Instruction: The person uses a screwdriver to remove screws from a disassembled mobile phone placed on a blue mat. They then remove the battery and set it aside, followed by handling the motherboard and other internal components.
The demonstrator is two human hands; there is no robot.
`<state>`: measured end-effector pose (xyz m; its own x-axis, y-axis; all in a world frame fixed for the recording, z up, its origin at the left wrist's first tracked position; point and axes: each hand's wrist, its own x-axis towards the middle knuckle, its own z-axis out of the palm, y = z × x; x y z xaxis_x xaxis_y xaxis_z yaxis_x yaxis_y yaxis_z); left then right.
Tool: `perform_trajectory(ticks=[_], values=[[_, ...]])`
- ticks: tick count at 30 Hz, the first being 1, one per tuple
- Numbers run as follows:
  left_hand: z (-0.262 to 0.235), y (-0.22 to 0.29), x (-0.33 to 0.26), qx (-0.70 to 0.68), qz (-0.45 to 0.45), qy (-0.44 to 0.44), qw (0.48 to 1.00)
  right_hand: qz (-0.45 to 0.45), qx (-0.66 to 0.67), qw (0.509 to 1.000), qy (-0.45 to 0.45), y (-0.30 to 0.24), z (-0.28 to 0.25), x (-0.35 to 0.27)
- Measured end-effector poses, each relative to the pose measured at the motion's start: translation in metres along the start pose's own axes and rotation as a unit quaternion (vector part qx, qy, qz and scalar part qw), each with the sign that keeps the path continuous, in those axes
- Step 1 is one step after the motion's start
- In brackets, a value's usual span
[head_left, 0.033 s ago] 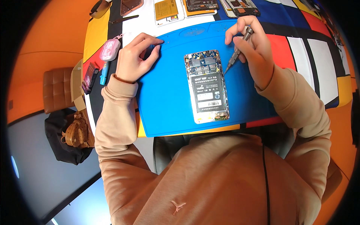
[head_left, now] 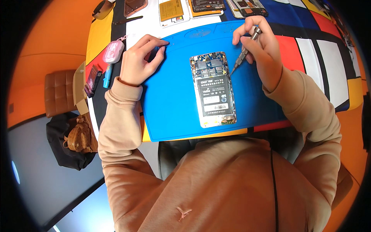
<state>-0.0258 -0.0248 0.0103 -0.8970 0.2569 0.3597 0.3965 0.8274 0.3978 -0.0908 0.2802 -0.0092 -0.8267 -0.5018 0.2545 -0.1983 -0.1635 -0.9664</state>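
Note:
An opened smartphone (head_left: 213, 101) lies on a blue work mat (head_left: 170, 104), its circuit board (head_left: 210, 63) bare at the far end and a black battery (head_left: 213, 92) filling the middle. My right hand (head_left: 266, 50) grips a grey metal screwdriver (head_left: 245, 50) between thumb and fingers. Its thin tip points down at the phone's right edge, beside the board; whether it touches cannot be made out. My left hand (head_left: 139, 60) rests at the mat's far left edge, thumb apart from the fingers. Its fingertips are next to tiny dark specks on the mat, too small to name.
Beyond the mat lie several opened phones (head_left: 247, 7) and dark tweezers (head_left: 129, 19). To the left are a pink-and-white case (head_left: 113, 52), a blue tube-shaped item (head_left: 108, 75) and a small dark box (head_left: 92, 81). A patterned cloth (head_left: 305, 58) covers the table.

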Motion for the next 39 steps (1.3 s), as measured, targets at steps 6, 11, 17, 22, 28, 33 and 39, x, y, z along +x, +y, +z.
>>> perform_trajectory(ticks=[6, 11, 17, 22, 28, 33, 39], values=[[0.007, 0.008, 0.0, 0.027, -0.038, 0.01, 0.999, -0.045, 0.013, 0.998, 0.033, 0.009, -0.004, 0.007], [0.011, 0.016, 0.006, 0.026, -0.07, 0.029, 0.997, -0.041, 0.015, 0.999, 0.018, 0.015, 0.001, 0.008], [0.007, 0.018, 0.027, 0.047, -0.085, -0.006, 0.995, -0.046, 0.016, 0.999, 0.021, 0.013, 0.005, 0.011], [0.004, 0.022, 0.034, 0.079, -0.041, -0.047, 0.995, -0.036, 0.027, 0.999, 0.031, 0.01, 0.008, 0.01], [0.009, 0.014, 0.034, 0.131, 0.008, -0.072, 0.989, -0.053, 0.035, 0.998, 0.021, 0.012, 0.007, 0.01], [0.007, 0.014, 0.037, 0.104, 0.023, -0.067, 0.992, -0.046, 0.019, 0.998, 0.025, 0.012, 0.008, 0.011], [0.008, 0.056, 0.018, -0.162, -0.097, -0.115, 0.975, -0.067, 0.031, 0.996, 0.052, 0.003, 0.007, 0.009]])
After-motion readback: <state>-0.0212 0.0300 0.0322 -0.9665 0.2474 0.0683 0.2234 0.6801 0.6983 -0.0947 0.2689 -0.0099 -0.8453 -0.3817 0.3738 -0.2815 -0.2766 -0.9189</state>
